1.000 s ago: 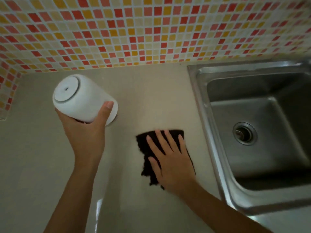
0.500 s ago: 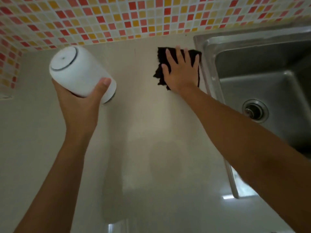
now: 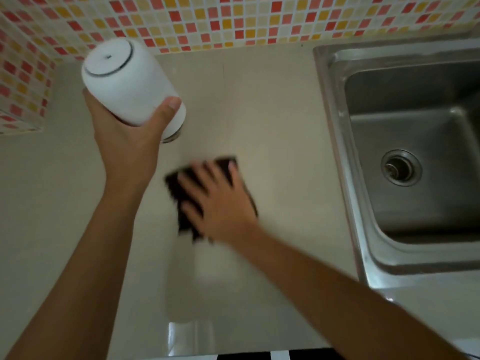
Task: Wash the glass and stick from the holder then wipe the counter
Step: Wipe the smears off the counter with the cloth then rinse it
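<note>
Wiping stage: left hand (image 3: 124, 149) wraps the white holder (image 3: 130, 84), lifted off the counter (image 3: 272, 105) to bare it; right hand (image 3: 220, 201), fingers spread, presses the dark cloth (image 3: 181, 201) flat.

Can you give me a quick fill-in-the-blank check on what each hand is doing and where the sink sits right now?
1. The left hand holds a white ____ lifted off the counter.
2. The right hand presses flat on a dark ____.
3. The steel sink lies to the ____ of the right hand.
4. The wall behind the counter is covered in small red, orange and yellow ____.

Missing words: holder; cloth; right; tiles.
</note>
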Demonstrator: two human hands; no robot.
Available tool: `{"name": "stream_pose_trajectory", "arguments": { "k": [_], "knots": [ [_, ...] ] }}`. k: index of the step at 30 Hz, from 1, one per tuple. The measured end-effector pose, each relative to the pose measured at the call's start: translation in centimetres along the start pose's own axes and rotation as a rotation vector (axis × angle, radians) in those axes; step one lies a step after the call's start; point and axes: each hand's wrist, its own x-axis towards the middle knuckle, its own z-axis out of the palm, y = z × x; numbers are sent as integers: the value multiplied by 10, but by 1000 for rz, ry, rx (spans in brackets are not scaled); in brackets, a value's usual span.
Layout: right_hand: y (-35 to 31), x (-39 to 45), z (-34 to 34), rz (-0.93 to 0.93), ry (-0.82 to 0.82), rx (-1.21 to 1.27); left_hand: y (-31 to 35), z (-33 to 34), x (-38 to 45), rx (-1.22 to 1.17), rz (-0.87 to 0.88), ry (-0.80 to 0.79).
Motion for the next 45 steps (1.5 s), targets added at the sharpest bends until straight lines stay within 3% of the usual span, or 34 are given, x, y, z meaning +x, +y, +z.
{"name": "stream_pose_trajectory", "arguments": {
  "k": [3, 6, 8, 10, 12, 19, 23, 26, 28, 30, 35, 39, 43, 45],
  "knots": [
    [45, 84, -12, 284, 20, -74, -6, -13, 1, 9, -6, 51],
    [18, 85, 0, 463, 77, -27, -16, -21, -2, 66, -81, 82],
    [-22, 40, 10, 387, 106, 34, -14, -17, -8, 62, -112, 98],
    [-53, -25, 13, 205, 33, 101, -11, -9, -14, -13, -91, 96],
    [-46, -80, 11, 136, 9, 98, -3, -2, -17, -42, -47, 76],
    [102, -104, -26, 505, 88, -129, 5, -4, -25, -63, -52, 47],
    [63, -84, -16, 683, 169, -124, 4, -12, -25, -96, -78, 89],
    [4, -54, -2, 357, 99, -28, 6, -10, -25, -77, -81, 92],
    [14, -17, -3, 195, 78, -18, 9, -10, -25, -51, -58, 64],
    [51, 32, -10, 259, 107, -39, 10, -13, -26, -22, -39, 43],
    [118, 122, -28, 434, 4, -55, 3, -22, -35, -3, -53, 43],
    [73, 49, -16, 361, 103, -32, -1, -25, -34, 7, -89, 72],
    [6, -79, -11, 240, -26, -6, -2, -20, -25, -12, -142, 95],
    [8, -83, -10, 215, -53, -16, -2, -16, -17, -33, -156, 94]
  ]
}}
